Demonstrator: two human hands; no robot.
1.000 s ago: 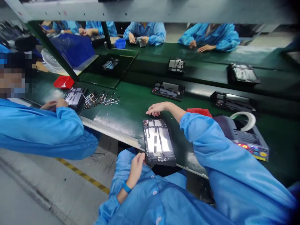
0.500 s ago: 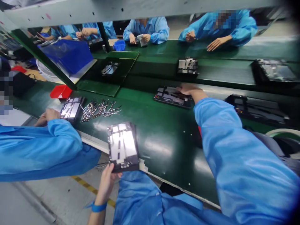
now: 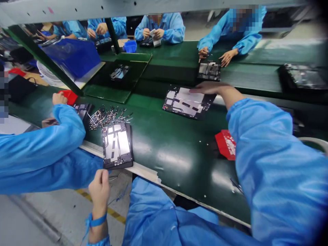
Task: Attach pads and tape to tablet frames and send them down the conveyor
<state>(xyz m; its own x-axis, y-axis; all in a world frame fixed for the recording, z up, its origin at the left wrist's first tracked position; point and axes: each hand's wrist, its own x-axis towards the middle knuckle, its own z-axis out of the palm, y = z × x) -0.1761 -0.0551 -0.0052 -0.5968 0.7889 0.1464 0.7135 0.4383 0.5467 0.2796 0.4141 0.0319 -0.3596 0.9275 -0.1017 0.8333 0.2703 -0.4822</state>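
Note:
My right hand (image 3: 211, 88) grips the far edge of an opened tablet (image 3: 185, 101), its silver battery and dark boards facing up. That tablet is tilted above the green bench. Near the bench's front edge lies a second opened tablet (image 3: 116, 145) on a black base. Just below its near corner is my left hand (image 3: 99, 188), fingers curled into a fist, with nothing visible in it and a blue band at the wrist. A heap of short thin cables (image 3: 109, 116) lies behind the second tablet.
At left, a co-worker's sleeve (image 3: 64, 128) reaches over another device (image 3: 83, 111) beside a red bin (image 3: 69, 97). A red tray (image 3: 227, 145) of small white pieces sits by my right sleeve. Co-workers across the line handle devices; a blue bin (image 3: 71, 56) stands behind a green post.
My left hand has let go of the second tablet, now farther left on the bench edge. My right hand has lifted and tilted the other tablet. A co-worker's hand has reached the red bin.

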